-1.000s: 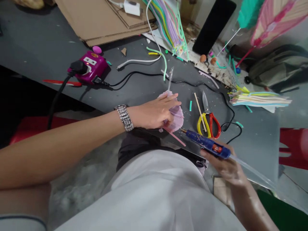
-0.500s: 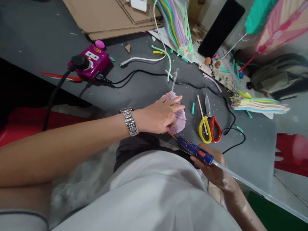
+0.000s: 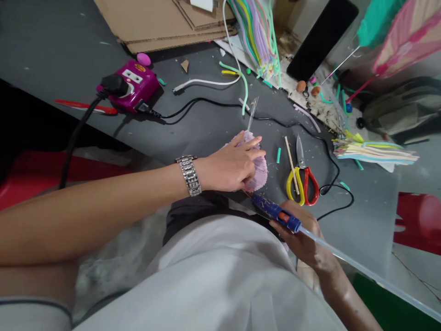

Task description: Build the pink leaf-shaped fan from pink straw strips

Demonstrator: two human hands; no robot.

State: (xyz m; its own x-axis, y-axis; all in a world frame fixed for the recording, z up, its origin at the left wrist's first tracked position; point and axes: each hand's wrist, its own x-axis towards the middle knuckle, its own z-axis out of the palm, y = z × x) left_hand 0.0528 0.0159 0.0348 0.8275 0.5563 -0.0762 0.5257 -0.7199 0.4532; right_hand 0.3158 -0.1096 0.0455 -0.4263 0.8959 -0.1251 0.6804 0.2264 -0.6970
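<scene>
My left hand [image 3: 232, 168], with a metal watch at its wrist, holds down a pale pink ribbed, leaf-shaped piece [image 3: 260, 174] at the table's front edge. Two of its fingers stretch across the piece; the others bend at its lower edge. A bundle of thin clear wires or strands [image 3: 253, 112] sticks out from the far end of the piece. My right hand [image 3: 303, 230] is closed round a blue hot glue gun [image 3: 272, 209]. A long clear glue stick [image 3: 361, 264] runs out of the gun's back. The nozzle points at the lower edge of the pink piece, partly hidden there.
Scissors [image 3: 301, 172] and a wooden stick [image 3: 292, 165] lie right of the piece. A purple power socket [image 3: 134, 87] stands left, its black cord [image 3: 275, 120] crossing the table. Behind lie cardboard [image 3: 165, 27], pastel pipe cleaners [image 3: 260, 41] and a black phone [image 3: 322, 39].
The glue gun has shifted slightly left, its nozzle still at the pink piece's lower edge. My left hand stays on the piece. The whole view has moved a little.
</scene>
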